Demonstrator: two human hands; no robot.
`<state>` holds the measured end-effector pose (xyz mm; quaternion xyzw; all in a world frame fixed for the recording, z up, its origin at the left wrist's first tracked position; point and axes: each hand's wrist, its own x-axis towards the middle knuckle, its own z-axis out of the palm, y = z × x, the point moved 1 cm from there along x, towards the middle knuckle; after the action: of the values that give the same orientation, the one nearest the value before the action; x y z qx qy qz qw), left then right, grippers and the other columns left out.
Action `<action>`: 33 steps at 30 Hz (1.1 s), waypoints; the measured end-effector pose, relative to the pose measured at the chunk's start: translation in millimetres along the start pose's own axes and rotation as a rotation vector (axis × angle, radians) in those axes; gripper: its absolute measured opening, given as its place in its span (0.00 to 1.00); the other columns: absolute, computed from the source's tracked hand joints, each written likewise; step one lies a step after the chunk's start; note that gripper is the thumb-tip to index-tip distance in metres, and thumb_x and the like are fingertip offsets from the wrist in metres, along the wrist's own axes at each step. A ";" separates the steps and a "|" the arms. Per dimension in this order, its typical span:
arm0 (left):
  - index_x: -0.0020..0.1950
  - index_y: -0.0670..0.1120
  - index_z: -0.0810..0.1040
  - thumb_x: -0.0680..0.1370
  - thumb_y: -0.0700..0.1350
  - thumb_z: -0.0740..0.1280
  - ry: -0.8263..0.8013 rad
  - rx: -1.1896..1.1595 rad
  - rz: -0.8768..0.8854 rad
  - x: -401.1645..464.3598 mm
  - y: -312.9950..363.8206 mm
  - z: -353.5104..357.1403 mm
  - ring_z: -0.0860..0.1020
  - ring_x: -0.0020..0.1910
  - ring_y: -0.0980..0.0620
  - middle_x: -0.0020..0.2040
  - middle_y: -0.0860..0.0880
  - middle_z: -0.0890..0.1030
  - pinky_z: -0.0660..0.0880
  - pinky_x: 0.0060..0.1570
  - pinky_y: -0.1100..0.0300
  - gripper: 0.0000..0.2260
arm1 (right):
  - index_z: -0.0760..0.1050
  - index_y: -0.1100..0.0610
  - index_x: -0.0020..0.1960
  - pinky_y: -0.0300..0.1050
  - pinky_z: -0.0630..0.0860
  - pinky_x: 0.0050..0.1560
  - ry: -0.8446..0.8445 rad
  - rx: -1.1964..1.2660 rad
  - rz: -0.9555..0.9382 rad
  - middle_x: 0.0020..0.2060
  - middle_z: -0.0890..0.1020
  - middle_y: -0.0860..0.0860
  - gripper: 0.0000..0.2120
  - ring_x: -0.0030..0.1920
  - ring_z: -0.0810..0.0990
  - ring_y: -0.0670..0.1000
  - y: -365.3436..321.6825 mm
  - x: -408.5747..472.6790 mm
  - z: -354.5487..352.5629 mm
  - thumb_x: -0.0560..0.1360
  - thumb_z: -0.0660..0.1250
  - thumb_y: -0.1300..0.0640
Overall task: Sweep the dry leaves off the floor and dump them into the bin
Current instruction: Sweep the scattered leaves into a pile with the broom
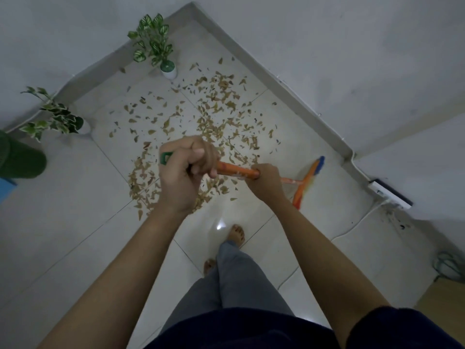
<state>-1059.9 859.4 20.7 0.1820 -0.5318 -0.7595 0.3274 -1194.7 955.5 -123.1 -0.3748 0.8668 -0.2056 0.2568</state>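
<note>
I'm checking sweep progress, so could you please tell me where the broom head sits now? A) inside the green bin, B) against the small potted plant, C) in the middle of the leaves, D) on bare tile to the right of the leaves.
D: the broom head rests on bare tile right of the dry leaves.

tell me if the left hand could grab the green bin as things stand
Probably not yet. The left hand grips the broom handle's top, as does the right hand lower down, and the bin sits well off at the left edge, beyond the leaves.

Leaves [201,122] strewn on floor [75,235], broom head [305,182] right, potted plants [153,44] behind
</note>
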 end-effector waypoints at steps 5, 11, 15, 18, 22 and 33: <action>0.23 0.50 0.67 0.67 0.44 0.60 -0.032 0.072 -0.146 -48.0 -34.6 15.5 0.71 0.25 0.53 0.22 0.53 0.68 0.69 0.33 0.63 0.12 | 0.63 0.56 0.26 0.39 0.61 0.29 -0.154 -0.027 0.092 0.23 0.69 0.51 0.19 0.25 0.66 0.48 42.2 -45.7 19.4 0.73 0.63 0.60; 0.21 0.51 0.69 0.65 0.45 0.61 0.091 0.185 -0.110 -79.0 -30.0 -11.9 0.70 0.24 0.53 0.21 0.52 0.69 0.66 0.31 0.62 0.12 | 0.68 0.59 0.28 0.36 0.59 0.28 -0.319 0.027 0.038 0.25 0.67 0.49 0.17 0.27 0.65 0.47 3.2 -46.0 69.6 0.76 0.62 0.60; 0.22 0.53 0.69 0.66 0.44 0.59 0.143 0.195 0.004 -77.6 12.7 -45.1 0.69 0.23 0.53 0.20 0.57 0.67 0.67 0.32 0.62 0.12 | 0.59 0.53 0.23 0.33 0.60 0.24 -0.311 0.149 -0.138 0.21 0.64 0.47 0.23 0.23 0.63 0.44 -51.7 -33.5 71.7 0.73 0.64 0.64; 0.23 0.53 0.69 0.67 0.43 0.58 0.134 0.209 0.087 -73.7 43.2 -58.1 0.69 0.22 0.52 0.20 0.57 0.67 0.67 0.33 0.60 0.12 | 0.56 0.51 0.23 0.35 0.60 0.23 -0.247 0.143 -0.264 0.20 0.62 0.47 0.25 0.22 0.59 0.44 -79.0 -25.3 60.7 0.71 0.65 0.64; 0.23 0.53 0.69 0.67 0.45 0.58 0.181 0.155 0.081 -66.7 49.8 -63.3 0.71 0.25 0.51 0.21 0.55 0.69 0.72 0.39 0.60 0.12 | 0.57 0.53 0.24 0.39 0.58 0.26 -0.238 -0.054 -0.289 0.21 0.63 0.48 0.22 0.23 0.59 0.44 -83.8 -11.5 37.5 0.72 0.63 0.61; 0.24 0.51 0.71 0.68 0.45 0.61 0.387 0.070 -0.079 7.6 -70.9 10.9 0.78 0.34 0.50 0.25 0.52 0.71 0.76 0.45 0.58 0.11 | 0.61 0.51 0.26 0.39 0.60 0.30 -0.547 -0.463 -0.249 0.26 0.66 0.47 0.20 0.33 0.69 0.50 26.2 110.9 -34.7 0.75 0.63 0.59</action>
<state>-1093.8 877.3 -40.4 0.3568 -0.4776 -0.7035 0.3869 -1294.8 894.1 -142.6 -0.5663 0.7376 0.0735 0.3603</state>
